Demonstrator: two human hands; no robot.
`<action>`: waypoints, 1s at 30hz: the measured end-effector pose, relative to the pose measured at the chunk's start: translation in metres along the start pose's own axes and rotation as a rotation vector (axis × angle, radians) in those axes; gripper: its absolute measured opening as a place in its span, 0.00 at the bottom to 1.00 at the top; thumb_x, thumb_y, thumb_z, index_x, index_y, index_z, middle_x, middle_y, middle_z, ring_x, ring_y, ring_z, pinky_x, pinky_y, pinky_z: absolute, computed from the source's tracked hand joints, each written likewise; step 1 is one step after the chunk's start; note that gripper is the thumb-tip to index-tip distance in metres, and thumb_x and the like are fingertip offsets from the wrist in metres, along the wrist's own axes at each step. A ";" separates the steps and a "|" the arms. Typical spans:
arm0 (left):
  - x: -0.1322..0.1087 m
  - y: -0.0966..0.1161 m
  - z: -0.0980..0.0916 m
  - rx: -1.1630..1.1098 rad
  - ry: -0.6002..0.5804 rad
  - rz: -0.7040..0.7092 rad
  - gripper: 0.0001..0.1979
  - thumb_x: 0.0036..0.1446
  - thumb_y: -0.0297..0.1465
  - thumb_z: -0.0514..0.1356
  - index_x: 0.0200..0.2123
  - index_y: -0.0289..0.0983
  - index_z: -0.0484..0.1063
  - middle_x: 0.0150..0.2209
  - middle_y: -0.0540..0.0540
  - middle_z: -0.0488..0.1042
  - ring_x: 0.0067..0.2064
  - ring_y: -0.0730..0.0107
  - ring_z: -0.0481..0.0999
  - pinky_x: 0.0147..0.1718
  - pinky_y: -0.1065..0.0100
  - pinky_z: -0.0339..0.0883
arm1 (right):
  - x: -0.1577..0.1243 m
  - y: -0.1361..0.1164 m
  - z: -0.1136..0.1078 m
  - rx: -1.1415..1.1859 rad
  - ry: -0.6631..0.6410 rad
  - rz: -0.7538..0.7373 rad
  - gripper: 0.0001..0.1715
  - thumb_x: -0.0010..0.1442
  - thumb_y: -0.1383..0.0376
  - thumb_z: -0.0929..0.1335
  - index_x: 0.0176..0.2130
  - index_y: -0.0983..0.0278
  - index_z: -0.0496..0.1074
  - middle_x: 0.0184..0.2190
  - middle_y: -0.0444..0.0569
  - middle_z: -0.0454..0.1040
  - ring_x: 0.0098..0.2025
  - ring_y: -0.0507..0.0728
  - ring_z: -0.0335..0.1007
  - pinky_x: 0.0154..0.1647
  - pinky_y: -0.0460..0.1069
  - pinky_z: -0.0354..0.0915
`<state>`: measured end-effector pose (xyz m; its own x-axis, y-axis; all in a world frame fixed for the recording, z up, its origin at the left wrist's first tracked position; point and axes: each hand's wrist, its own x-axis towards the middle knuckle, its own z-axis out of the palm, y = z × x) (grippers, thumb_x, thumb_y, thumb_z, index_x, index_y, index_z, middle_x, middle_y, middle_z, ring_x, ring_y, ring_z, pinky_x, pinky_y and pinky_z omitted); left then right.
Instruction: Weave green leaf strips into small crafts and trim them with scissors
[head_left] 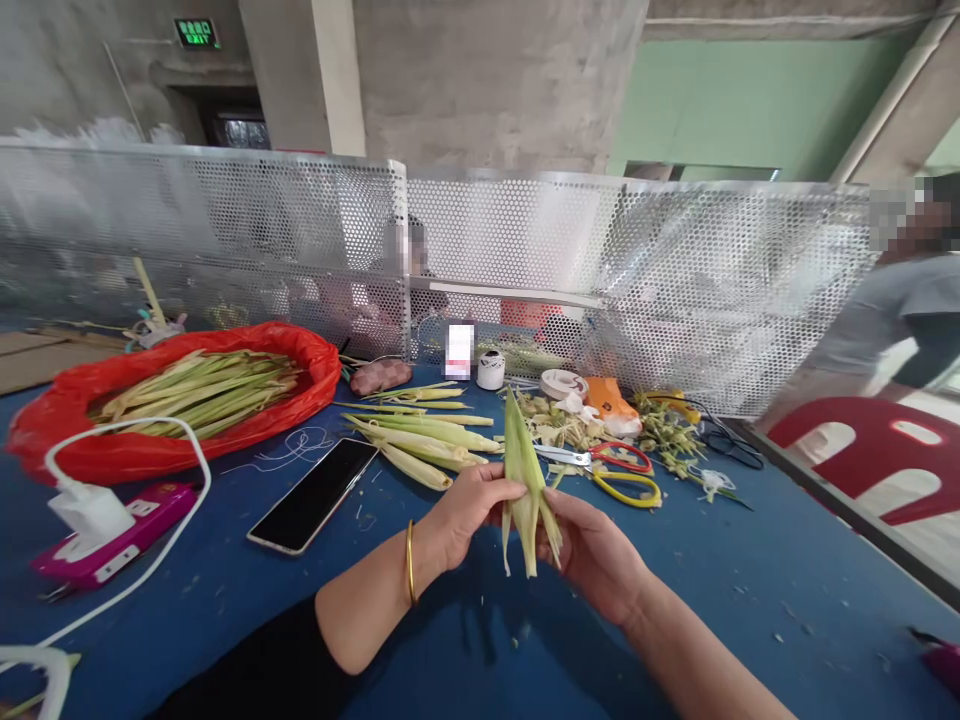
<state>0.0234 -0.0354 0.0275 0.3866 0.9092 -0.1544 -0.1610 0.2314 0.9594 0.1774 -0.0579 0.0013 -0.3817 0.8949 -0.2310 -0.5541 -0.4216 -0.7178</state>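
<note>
Between my two hands is a pale green corn husk (526, 470), its tip pointing up and its lower end split into strips. My left hand (474, 505) pinches it from the left side, thumb in front. On the other side my right hand (592, 548) grips its right edge near the split strips. Behind the hands lies a bunch of corn husks (424, 438). Red-handled scissors (619, 458) and a yellow handle (628, 490) rest just beyond my right hand, beside a pile of husk scraps (566, 425).
A red plastic bag (315, 365) full of long husk strips stands at the left. Nearer are a black phone (315, 500) and a purple power strip (127, 535) with a white cable. A white tape roll (564, 384) sits before the perforated metal screen (510, 230). People are beyond it and at right.
</note>
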 end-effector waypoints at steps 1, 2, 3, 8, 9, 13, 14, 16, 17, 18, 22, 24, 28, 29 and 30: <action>0.000 0.000 0.001 0.005 0.004 -0.001 0.12 0.44 0.30 0.62 0.34 0.31 0.75 0.28 0.43 0.76 0.29 0.65 0.75 0.32 0.66 0.68 | 0.001 0.000 -0.001 -0.003 0.001 -0.011 0.08 0.54 0.65 0.71 0.35 0.67 0.75 0.27 0.49 0.78 0.24 0.51 0.70 0.24 0.44 0.65; 0.000 0.000 0.001 0.007 0.011 0.001 0.12 0.44 0.30 0.62 0.34 0.31 0.75 0.28 0.44 0.76 0.29 0.65 0.75 0.32 0.66 0.68 | 0.001 0.001 -0.002 -0.008 0.002 -0.024 0.08 0.54 0.65 0.71 0.35 0.67 0.75 0.27 0.48 0.78 0.24 0.52 0.70 0.24 0.44 0.64; 0.000 0.000 0.001 0.007 0.015 0.004 0.12 0.44 0.29 0.62 0.34 0.32 0.75 0.28 0.44 0.76 0.29 0.65 0.75 0.32 0.65 0.68 | 0.002 0.001 -0.002 -0.011 0.006 -0.036 0.08 0.53 0.66 0.71 0.36 0.67 0.75 0.26 0.48 0.77 0.24 0.52 0.71 0.24 0.44 0.65; 0.000 -0.002 0.000 -0.011 -0.044 -0.010 0.13 0.42 0.27 0.61 0.35 0.33 0.74 0.26 0.46 0.75 0.27 0.65 0.75 0.31 0.64 0.69 | 0.003 0.001 0.000 0.003 0.066 0.004 0.07 0.53 0.66 0.71 0.33 0.68 0.74 0.24 0.47 0.77 0.23 0.52 0.71 0.26 0.44 0.66; 0.000 -0.002 0.000 -0.005 -0.066 -0.014 0.13 0.42 0.26 0.61 0.35 0.33 0.74 0.26 0.46 0.75 0.27 0.66 0.74 0.31 0.65 0.68 | 0.002 0.001 0.001 0.002 0.061 0.019 0.08 0.53 0.65 0.71 0.34 0.68 0.74 0.25 0.49 0.77 0.24 0.52 0.72 0.26 0.45 0.67; 0.000 -0.005 -0.001 0.024 -0.106 -0.001 0.12 0.41 0.25 0.59 0.34 0.34 0.75 0.27 0.48 0.74 0.29 0.69 0.73 0.32 0.68 0.66 | -0.001 0.000 0.006 -0.031 0.042 -0.004 0.13 0.51 0.65 0.71 0.38 0.68 0.74 0.28 0.51 0.79 0.27 0.56 0.75 0.28 0.47 0.69; 0.000 -0.005 -0.002 0.031 -0.103 0.009 0.12 0.41 0.24 0.59 0.33 0.34 0.75 0.27 0.48 0.74 0.29 0.69 0.73 0.31 0.69 0.65 | -0.001 0.000 0.006 -0.038 0.048 -0.020 0.14 0.50 0.66 0.71 0.39 0.68 0.74 0.29 0.51 0.79 0.29 0.57 0.76 0.28 0.47 0.69; 0.001 -0.006 -0.002 0.041 -0.085 0.023 0.13 0.41 0.24 0.58 0.33 0.34 0.75 0.27 0.49 0.74 0.29 0.69 0.72 0.30 0.70 0.64 | -0.002 -0.001 0.006 -0.047 0.062 -0.049 0.14 0.49 0.66 0.72 0.38 0.67 0.74 0.29 0.50 0.80 0.30 0.58 0.76 0.29 0.48 0.70; 0.001 -0.006 -0.002 0.043 -0.072 0.027 0.13 0.40 0.23 0.58 0.33 0.34 0.75 0.27 0.49 0.74 0.29 0.70 0.72 0.30 0.70 0.64 | -0.001 -0.002 0.006 -0.047 0.069 -0.060 0.13 0.49 0.66 0.72 0.38 0.67 0.74 0.29 0.50 0.80 0.30 0.58 0.77 0.29 0.48 0.70; 0.001 -0.006 -0.002 0.042 -0.059 0.027 0.13 0.40 0.23 0.58 0.32 0.34 0.75 0.27 0.49 0.74 0.29 0.70 0.72 0.30 0.71 0.63 | -0.001 -0.002 0.005 -0.046 0.074 -0.068 0.12 0.49 0.66 0.72 0.37 0.67 0.74 0.28 0.50 0.80 0.30 0.58 0.77 0.29 0.48 0.70; 0.000 -0.003 -0.001 0.024 -0.064 0.001 0.14 0.39 0.23 0.58 0.33 0.35 0.76 0.27 0.49 0.74 0.27 0.71 0.71 0.30 0.70 0.63 | 0.000 -0.005 0.003 -0.057 0.068 -0.081 0.13 0.49 0.66 0.72 0.37 0.66 0.74 0.29 0.50 0.80 0.30 0.58 0.77 0.28 0.48 0.70; -0.001 -0.002 -0.001 0.008 -0.087 -0.021 0.16 0.39 0.23 0.58 0.34 0.34 0.76 0.27 0.49 0.74 0.27 0.71 0.71 0.30 0.70 0.64 | -0.001 -0.006 0.003 -0.070 0.049 -0.076 0.17 0.49 0.66 0.72 0.41 0.66 0.73 0.31 0.50 0.80 0.31 0.59 0.77 0.30 0.49 0.70; 0.000 -0.003 -0.003 -0.050 -0.126 -0.048 0.17 0.39 0.22 0.57 0.36 0.34 0.76 0.27 0.49 0.75 0.27 0.72 0.71 0.31 0.71 0.65 | -0.002 -0.007 0.003 -0.071 0.070 -0.056 0.22 0.49 0.66 0.72 0.45 0.67 0.73 0.33 0.51 0.81 0.31 0.60 0.77 0.29 0.50 0.70; 0.000 -0.003 -0.004 -0.066 -0.129 -0.048 0.17 0.39 0.22 0.57 0.36 0.34 0.76 0.27 0.49 0.75 0.27 0.72 0.71 0.31 0.71 0.65 | -0.002 -0.007 0.002 -0.067 0.089 -0.056 0.21 0.50 0.65 0.71 0.45 0.67 0.73 0.33 0.51 0.81 0.31 0.60 0.77 0.29 0.50 0.70; 0.001 -0.004 -0.005 -0.081 -0.129 -0.048 0.17 0.39 0.22 0.58 0.36 0.34 0.75 0.27 0.48 0.75 0.27 0.72 0.71 0.30 0.71 0.65 | -0.002 -0.007 0.002 -0.063 0.104 -0.056 0.21 0.50 0.65 0.71 0.45 0.67 0.73 0.33 0.52 0.81 0.30 0.60 0.77 0.28 0.50 0.70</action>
<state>0.0201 -0.0337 0.0227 0.5081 0.8456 -0.1635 -0.2103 0.3059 0.9285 0.1806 -0.0572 0.0087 -0.2711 0.9284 -0.2541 -0.5237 -0.3638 -0.7704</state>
